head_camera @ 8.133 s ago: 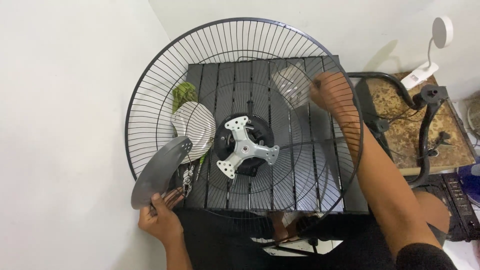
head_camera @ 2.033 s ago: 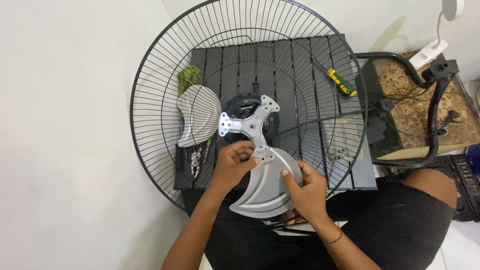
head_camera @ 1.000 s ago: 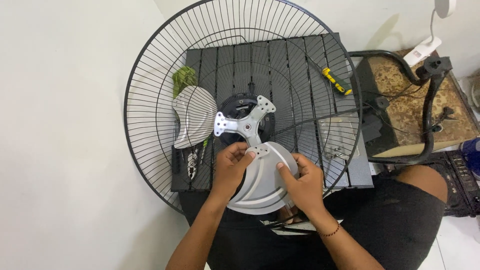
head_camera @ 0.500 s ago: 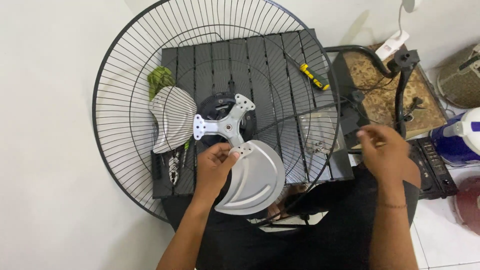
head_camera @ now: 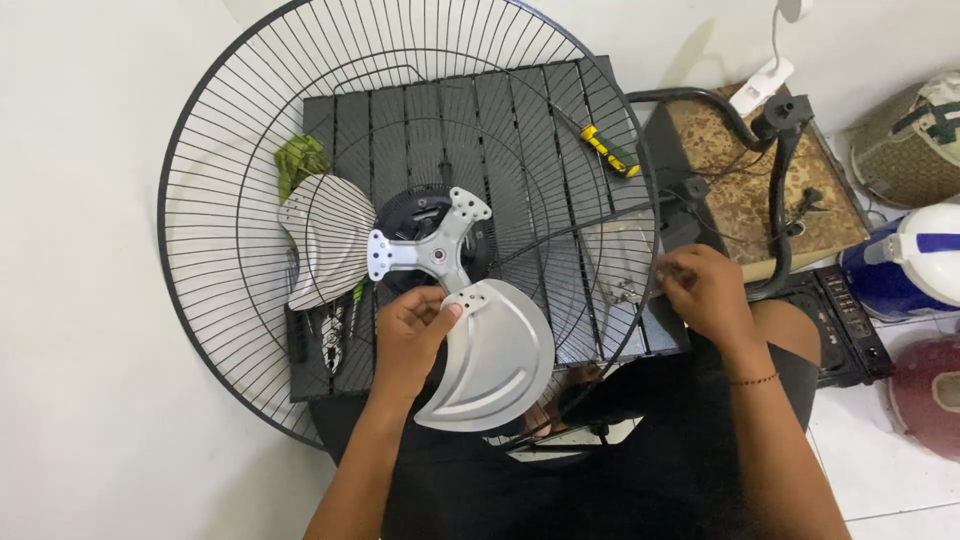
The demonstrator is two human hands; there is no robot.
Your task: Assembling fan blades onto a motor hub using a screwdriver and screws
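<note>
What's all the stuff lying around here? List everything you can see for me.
Fan guard: one, black wire, lying over the table.
Slatted table: one, black, under the guard.
Hub bracket: one, silver, at guard centre.
Fan blade: one, silver, at the hub's lower arm.
Second blade: one, silver, left of hub.
Screwdriver: one, yellow and black, upper right of table.
Jug: one, white and blue, far right.
Left hand: holds the fan blade.
Right hand: at the guard's right rim.

Bare forearms, no sleeves; thin dark beaded bracelet (head_camera: 752, 380) on the right wrist; black trousers
</note>
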